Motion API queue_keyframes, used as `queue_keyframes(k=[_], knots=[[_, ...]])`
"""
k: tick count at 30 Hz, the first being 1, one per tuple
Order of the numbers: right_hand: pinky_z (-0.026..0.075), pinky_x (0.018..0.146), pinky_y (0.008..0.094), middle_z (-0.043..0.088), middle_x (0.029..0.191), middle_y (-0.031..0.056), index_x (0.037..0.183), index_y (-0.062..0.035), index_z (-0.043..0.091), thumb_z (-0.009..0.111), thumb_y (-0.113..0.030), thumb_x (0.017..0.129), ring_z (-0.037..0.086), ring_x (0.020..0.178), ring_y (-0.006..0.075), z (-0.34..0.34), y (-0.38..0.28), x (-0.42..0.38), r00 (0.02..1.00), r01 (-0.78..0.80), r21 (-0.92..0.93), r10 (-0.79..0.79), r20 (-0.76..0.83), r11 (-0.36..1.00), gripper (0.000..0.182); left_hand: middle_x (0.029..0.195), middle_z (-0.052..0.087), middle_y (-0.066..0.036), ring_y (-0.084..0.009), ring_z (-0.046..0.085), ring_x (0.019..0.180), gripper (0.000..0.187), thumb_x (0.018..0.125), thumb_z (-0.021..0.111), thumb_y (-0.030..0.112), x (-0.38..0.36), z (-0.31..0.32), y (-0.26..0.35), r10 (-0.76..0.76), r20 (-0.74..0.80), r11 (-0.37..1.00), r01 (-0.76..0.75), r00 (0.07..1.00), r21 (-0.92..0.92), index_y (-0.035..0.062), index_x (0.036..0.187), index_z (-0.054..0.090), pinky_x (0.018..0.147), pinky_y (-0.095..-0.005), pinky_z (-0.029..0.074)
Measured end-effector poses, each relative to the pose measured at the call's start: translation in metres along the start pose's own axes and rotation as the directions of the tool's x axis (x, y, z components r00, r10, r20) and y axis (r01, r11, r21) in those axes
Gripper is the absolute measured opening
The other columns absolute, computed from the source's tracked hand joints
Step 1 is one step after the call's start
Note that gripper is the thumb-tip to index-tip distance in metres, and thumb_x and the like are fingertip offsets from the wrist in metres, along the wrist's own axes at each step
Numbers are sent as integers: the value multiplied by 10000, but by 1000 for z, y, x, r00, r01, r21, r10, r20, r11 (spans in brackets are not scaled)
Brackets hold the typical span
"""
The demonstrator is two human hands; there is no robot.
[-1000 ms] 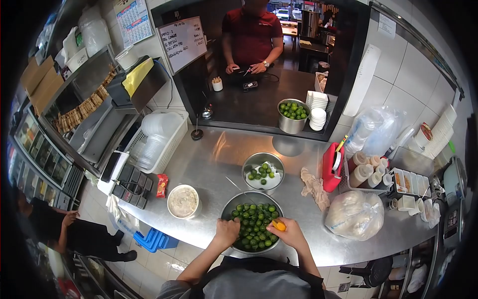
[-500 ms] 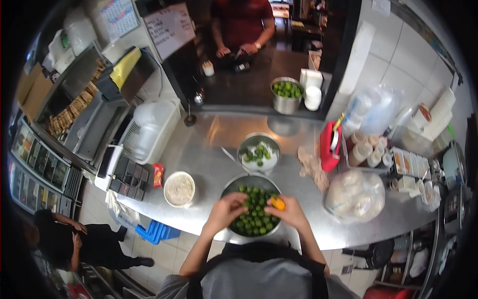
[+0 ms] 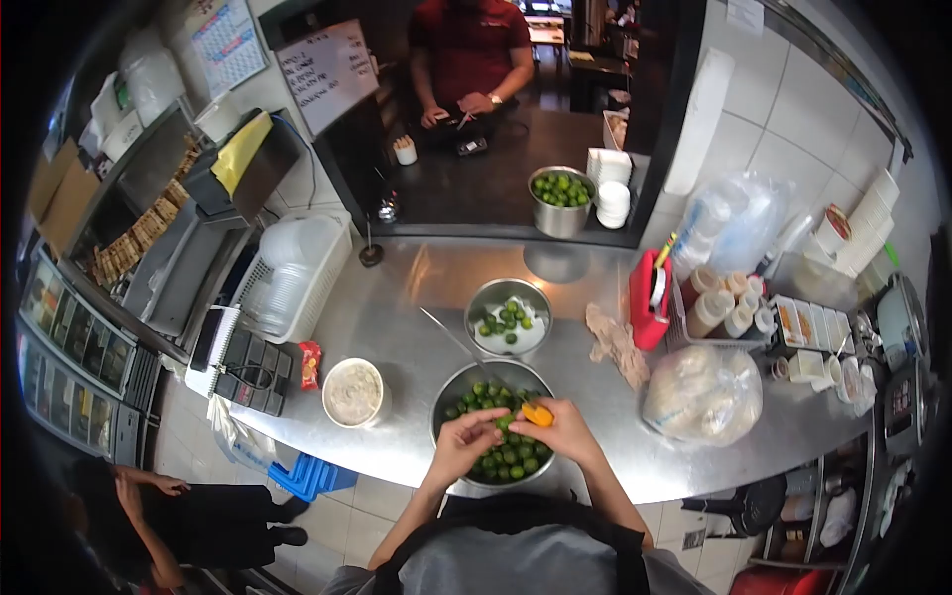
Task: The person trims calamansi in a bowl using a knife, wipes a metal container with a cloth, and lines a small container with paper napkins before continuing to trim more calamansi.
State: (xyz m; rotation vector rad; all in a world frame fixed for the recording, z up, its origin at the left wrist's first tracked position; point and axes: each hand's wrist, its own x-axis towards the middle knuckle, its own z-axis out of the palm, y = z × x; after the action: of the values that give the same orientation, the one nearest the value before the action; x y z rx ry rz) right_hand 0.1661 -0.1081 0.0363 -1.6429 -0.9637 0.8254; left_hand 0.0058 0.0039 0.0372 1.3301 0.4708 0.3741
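Note:
A large metal bowl (image 3: 437, 409) of small green limes (image 3: 511, 460) stands at the counter's near edge. Above it, my left hand (image 3: 464, 442) is closed, pinching one small lime (image 3: 504, 422) by its fingertips. Beside that lime, my right hand (image 3: 561, 434) grips a small orange-yellow object (image 3: 537, 415); its kind and any working end are hidden by fingers. Just beyond sits a smaller metal bowl (image 3: 543, 309) with a white lining and several limes. A thin metal utensil (image 3: 448, 331) leans between the two bowls.
A white tub (image 3: 381, 395) stands left, a filled plastic bag (image 3: 702, 395) right. A crumpled cloth (image 3: 615, 345) lies near a red holder (image 3: 650, 299). On the pass-through ledge is a pot (image 3: 561, 220) of limes. One person stands behind it, another at lower left.
My left hand has come up from the limes toward my right hand, a lime now at its fingertips. The orange-yellow object has shifted slightly left. The camera view has moved a little.

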Motion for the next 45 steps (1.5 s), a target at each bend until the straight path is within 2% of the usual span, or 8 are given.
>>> queue_keyframes(k=[2, 12, 26, 31, 35, 37, 41, 45], knots=[[484, 672, 283, 672, 776, 87, 870, 17, 645, 765, -292, 707, 636, 714, 146, 1, 1, 0, 1000, -13, 29, 12, 18, 999, 370, 945, 632, -25, -68, 600, 817, 401, 803, 635, -30, -1, 1, 0, 13, 44, 998, -16, 999, 53, 11, 1191, 542, 721, -197, 473], [461, 669, 204, 659, 796, 29, 899, 23, 656, 755, -144, 744, 582, 725, 62, -5, 7, -5, 985, -113, 202, 84, 149, 973, 249, 1048, 628, -96, -154, 625, 921, 304, 813, 600, -68, 0, 0, -12, -140, 66, 929, 154, 988, -338, -17, 1112, 574, 797, -272, 519], [414, 501, 246, 580, 582, 34, 773, 26, 636, 686, -166, 751, 531, 547, 74, -1, 23, -6, 985, -153, 68, 146, 93, 986, 199, 929, 665, -103, -136, 643, 848, 260, 756, 684, -51, 2, 1, -35, -39, -53, 996, 42, 998, 74, -23, 1005, 617, 787, -249, 519], [447, 522, 301, 598, 586, 96, 785, 25, 634, 698, -251, 734, 582, 539, 168, -1, 25, -7, 987, -155, 34, 153, 55, 987, 288, 931, 662, -111, -193, 655, 855, 256, 787, 648, -42, 1, 3, -33, -77, -66, 979, 63, 995, -193, -35, 1039, 600, 794, -279, 528], [471, 603, 429, 601, 713, 222, 833, -18, 650, 688, -374, 709, 598, 700, 395, -3, 20, -5, 997, -75, -374, 57, -60, 924, 379, 1040, 624, -135, -264, 630, 960, 311, 833, 601, -9, 4, -4, -25, -236, -188, 880, 127, 953, -458, -28, 1141, 560, 818, -286, 528], [480, 643, 430, 620, 736, 208, 844, -22, 644, 672, -304, 711, 609, 735, 389, 0, 26, -6, 997, -1, -369, -27, -70, 929, 313, 1068, 609, -149, -289, 607, 1011, 320, 843, 574, -16, 7, -13, -35, -201, -143, 818, 86, 969, -568, -43, 1160, 539, 851, -296, 523], [472, 592, 368, 627, 696, 150, 751, -34, 620, 734, -426, 685, 620, 651, 315, 6, -3, -8, 990, -107, -378, 63, -125, 919, 413, 1046, 615, -150, -299, 609, 1006, 240, 843, 558, -18, 8, -15, -38, -259, -142, 765, 113, 955, -634, -42, 1082, 568, 834, -287, 538], [428, 526, 372, 569, 601, 113, 651, -28, 549, 760, -517, 614, 573, 559, 295, 8, -5, -10, 980, 28, -443, -113, -166, 896, 535, 1043, 615, -142, -245, 620, 963, 256, 843, 594, 46, 8, -15, -44, -234, -156, 761, 81, 960, -644, -41, 1077, 540, 867, -290, 511]])
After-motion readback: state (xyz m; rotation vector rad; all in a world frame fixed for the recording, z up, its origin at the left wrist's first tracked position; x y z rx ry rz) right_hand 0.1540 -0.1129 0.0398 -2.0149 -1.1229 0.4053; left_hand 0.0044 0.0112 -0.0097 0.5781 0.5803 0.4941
